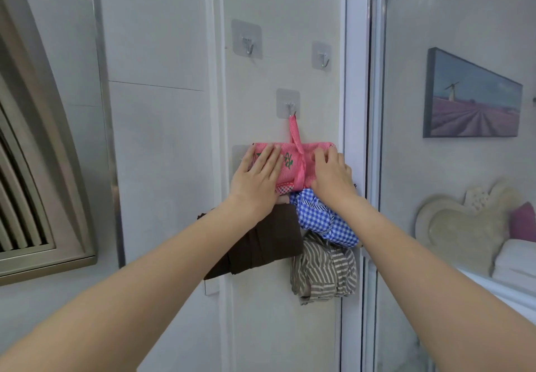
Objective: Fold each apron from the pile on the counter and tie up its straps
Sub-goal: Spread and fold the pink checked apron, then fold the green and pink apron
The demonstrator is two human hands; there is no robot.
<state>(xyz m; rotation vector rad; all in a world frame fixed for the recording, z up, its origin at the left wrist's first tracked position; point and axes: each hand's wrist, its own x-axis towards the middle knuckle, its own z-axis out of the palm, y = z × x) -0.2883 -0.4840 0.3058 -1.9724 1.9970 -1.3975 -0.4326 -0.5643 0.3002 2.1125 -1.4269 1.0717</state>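
Head view shows the folded pink apron (293, 165) hanging by its strap loop from a wall hook (291, 109). Left hand (258, 173) lies flat on it; right hand (330, 173) presses its right end, fingers slightly bent. It looks soft and light, likely to slump, best taken by the tied strap.

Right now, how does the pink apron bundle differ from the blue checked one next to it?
The pink apron bundle hangs higher, folded flat, with both hands pressing it; the blue checked bundle hangs lower, bunched and untouched. The pink one's strap visibly loops onto a hook; the blue one's hanger is hidden. Both hang against the wall.
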